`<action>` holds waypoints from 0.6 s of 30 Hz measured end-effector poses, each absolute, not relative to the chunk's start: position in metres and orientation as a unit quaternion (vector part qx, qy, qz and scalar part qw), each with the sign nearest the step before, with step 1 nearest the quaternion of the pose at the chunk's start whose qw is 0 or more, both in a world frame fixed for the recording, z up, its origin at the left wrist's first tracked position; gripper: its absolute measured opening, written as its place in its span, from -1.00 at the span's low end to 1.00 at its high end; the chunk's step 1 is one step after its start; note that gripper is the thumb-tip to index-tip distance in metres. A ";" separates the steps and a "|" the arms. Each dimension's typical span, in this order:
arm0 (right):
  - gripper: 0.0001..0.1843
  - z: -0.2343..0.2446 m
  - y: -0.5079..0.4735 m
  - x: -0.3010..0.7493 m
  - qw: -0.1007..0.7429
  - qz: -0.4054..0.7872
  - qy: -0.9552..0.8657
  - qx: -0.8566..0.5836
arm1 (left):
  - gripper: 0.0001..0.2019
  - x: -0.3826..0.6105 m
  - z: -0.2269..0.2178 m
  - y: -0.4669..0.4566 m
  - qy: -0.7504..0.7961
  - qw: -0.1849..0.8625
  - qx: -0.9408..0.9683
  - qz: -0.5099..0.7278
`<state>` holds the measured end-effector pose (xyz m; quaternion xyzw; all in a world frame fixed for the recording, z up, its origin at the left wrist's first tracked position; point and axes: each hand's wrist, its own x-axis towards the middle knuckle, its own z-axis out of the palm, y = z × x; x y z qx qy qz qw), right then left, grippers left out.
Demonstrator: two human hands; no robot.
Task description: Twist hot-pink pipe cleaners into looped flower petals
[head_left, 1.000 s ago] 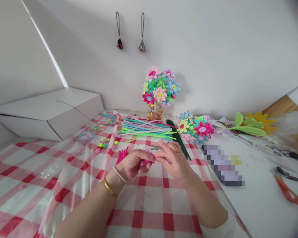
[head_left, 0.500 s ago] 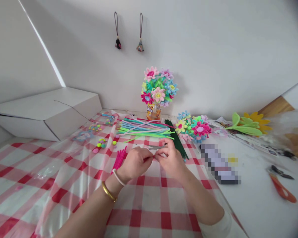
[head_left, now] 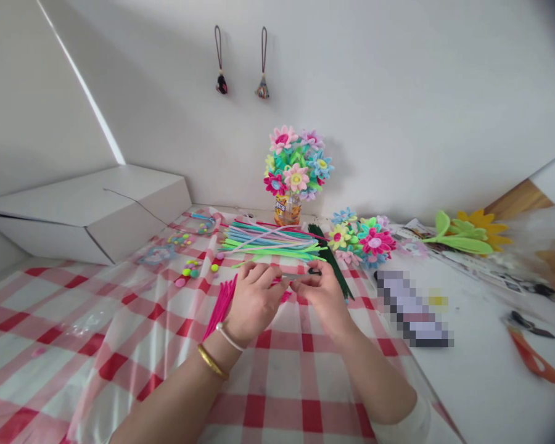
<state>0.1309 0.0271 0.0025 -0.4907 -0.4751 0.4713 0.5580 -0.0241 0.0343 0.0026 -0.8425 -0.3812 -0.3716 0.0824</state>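
Note:
My left hand (head_left: 259, 297), with bracelets at the wrist, is closed with its fingertips on a bright pink pipe cleaner (head_left: 285, 297). Only short bits of that pipe cleaner show; the rest is covered by my fingers. Close beside it, my right hand (head_left: 321, 296) pinches at the pink pipe cleaner with thumb and forefinger. Scissors (head_left: 296, 277) lie just behind the hands, their dark handle partly hidden by my right hand. A bundle of pink pipe cleaners (head_left: 221, 303) lies left of my left hand.
Behind are coloured pipe cleaners (head_left: 272, 242), dark green stems (head_left: 335, 271) and a jar (head_left: 287, 211) of fuzzy flowers. More flowers (head_left: 363, 239) lie right. Pompoms (head_left: 190, 270) and a white box (head_left: 134, 213) are left. Orange-handled pliers (head_left: 531, 357) lie far right.
My left hand has turned, its back now facing up and its fingers reaching further forward. More pink shows around its fingertips. The right hand stays close by; the view has shifted slightly.

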 end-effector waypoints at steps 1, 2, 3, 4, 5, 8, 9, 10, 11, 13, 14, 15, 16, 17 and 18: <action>-0.50 0.003 0.026 0.130 0.560 0.438 -0.498 -0.496 | -0.81 -0.023 0.002 0.034 -0.389 0.081 -0.838 -0.374; -0.51 0.002 0.025 0.128 0.564 0.395 -0.522 -0.503 | -0.81 -0.021 0.002 0.033 -0.397 0.074 -0.834 -0.376; -0.52 0.001 0.024 0.127 0.567 0.343 -0.548 -0.511 | -0.81 -0.020 0.001 0.032 -0.406 0.061 -0.829 -0.380; -0.54 -0.001 0.023 0.127 0.569 0.284 -0.575 -0.515 | -0.82 -0.019 0.001 0.032 -0.415 0.040 -0.823 -0.386; -0.55 -0.003 0.022 0.126 0.568 0.226 -0.602 -0.514 | -0.82 -0.017 0.001 0.032 -0.422 0.010 -0.815 -0.396; -0.59 -0.011 0.023 0.126 0.553 0.092 -0.668 -0.489 | -0.86 -0.013 -0.001 0.032 -0.430 -0.157 -0.771 -0.444; -0.60 -0.012 0.023 0.126 0.548 0.067 -0.680 -0.483 | -0.87 -0.012 -0.002 0.033 -0.428 -0.224 -0.748 -0.456; -0.61 -0.012 0.023 0.126 0.546 0.059 -0.683 -0.481 | -0.88 -0.011 -0.002 0.033 -0.424 -0.284 -0.724 -0.465; -0.62 -0.011 0.023 0.126 0.549 0.070 -0.677 -0.485 | -0.88 -0.010 -0.002 0.033 -0.420 -0.329 -0.701 -0.473; -0.62 -0.006 0.023 0.126 0.563 0.152 -0.638 -0.502 | -0.89 -0.009 -0.002 0.033 -0.415 -0.370 -0.674 -0.487; -0.61 -0.002 0.022 0.127 0.571 0.221 -0.602 -0.513 | -0.89 -0.009 -0.002 0.032 -0.410 -0.370 -0.670 -0.496; -0.61 0.002 0.021 0.127 0.575 0.304 -0.559 -0.514 | -0.88 -0.009 -0.002 0.032 -0.401 -0.363 -0.672 -0.505; -0.60 0.006 0.021 0.128 0.578 0.397 -0.509 -0.499 | -0.87 -0.009 -0.001 0.031 -0.389 -0.352 -0.679 -0.514; -0.60 0.009 0.021 0.128 0.579 0.481 -0.452 -0.479 | -0.86 -0.009 -0.001 0.030 -0.373 -0.338 -0.689 -0.522; -0.61 0.011 0.020 0.128 0.572 0.555 -0.399 -0.454 | -0.85 -0.010 -0.002 0.029 -0.356 -0.324 -0.698 -0.531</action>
